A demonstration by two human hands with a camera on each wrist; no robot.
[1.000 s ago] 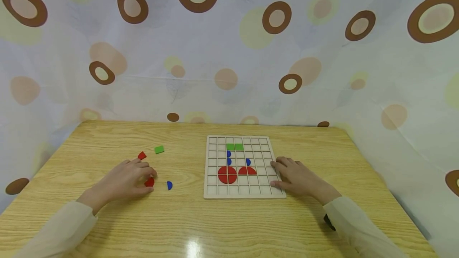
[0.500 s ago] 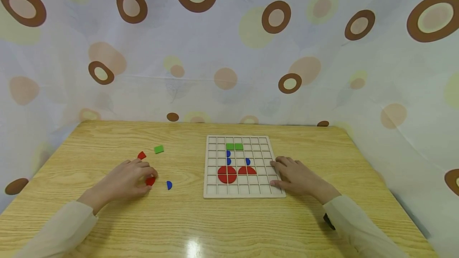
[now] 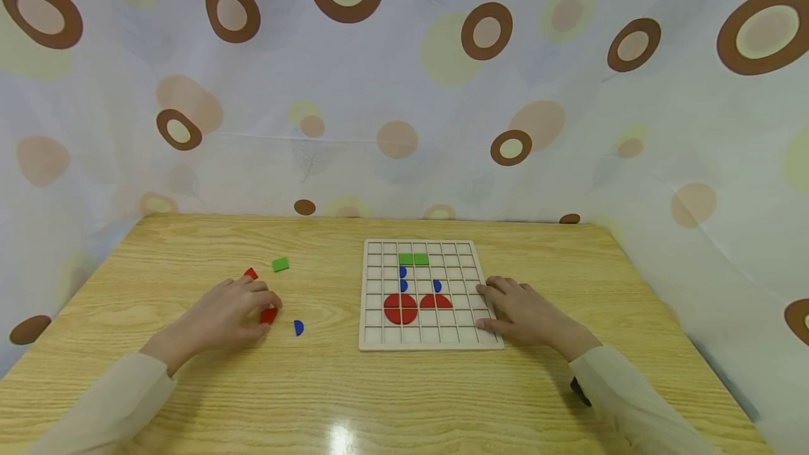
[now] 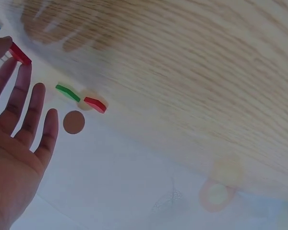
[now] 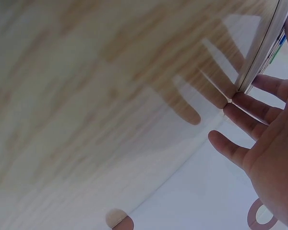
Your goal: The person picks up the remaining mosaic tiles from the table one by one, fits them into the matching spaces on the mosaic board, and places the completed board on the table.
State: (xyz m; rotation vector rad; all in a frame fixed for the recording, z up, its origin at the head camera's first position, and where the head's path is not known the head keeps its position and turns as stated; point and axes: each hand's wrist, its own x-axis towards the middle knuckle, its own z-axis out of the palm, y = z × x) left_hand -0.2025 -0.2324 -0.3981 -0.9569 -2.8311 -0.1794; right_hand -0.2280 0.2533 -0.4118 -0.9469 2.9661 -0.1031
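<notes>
My left hand (image 3: 230, 316) pinches a red quarter-circle tile (image 3: 269, 315) between thumb and fingertips, at the left part of the table. In the left wrist view that red tile (image 4: 20, 53) stands tilted against the fingertips. My right hand (image 3: 521, 311) rests along the right edge of a white gridded board (image 3: 379, 334), thumb and fingertips touching its rim, fingers fairly straight. On the board lie two green squares (image 3: 413, 259), several blue half-circles (image 3: 403, 286), a full red circle of quarter tiles (image 3: 401, 308) and a red half circle (image 3: 436, 301).
Near the left hand lie a loose blue half-circle tile (image 3: 299, 328), a green tile (image 3: 281, 265) and another red tile (image 3: 251, 274), partly hidden behind the fingers. The wooden table (image 3: 329, 392) meets a patterned curtain (image 3: 404, 181) at the back. A small black object (image 3: 579, 392) shows by the right sleeve.
The red tile at my left fingertips has turned and shifted slightly right and up, with the fingers lifting a little. My right hand and the board stay where they were.
</notes>
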